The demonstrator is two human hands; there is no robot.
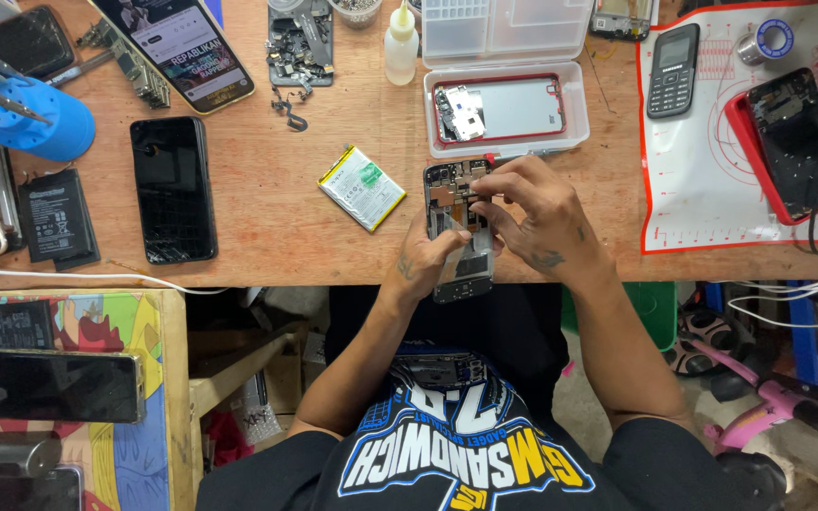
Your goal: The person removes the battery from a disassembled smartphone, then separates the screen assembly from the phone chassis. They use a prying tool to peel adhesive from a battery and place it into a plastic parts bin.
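An opened phone with its back removed lies at the front edge of the wooden workbench, its circuit board showing. My left hand grips the phone's lower left side. My right hand rests over the phone's right side, fingertips pinched on a part of the board near the top. A white and green phone battery lies loose just left of the phone.
A clear plastic case holding a red-framed phone panel sits behind the phone. A black phone, a lit phone, a small bottle, a blue tool stand, a keypad phone and a red-cased phone on a white mat surround the spot.
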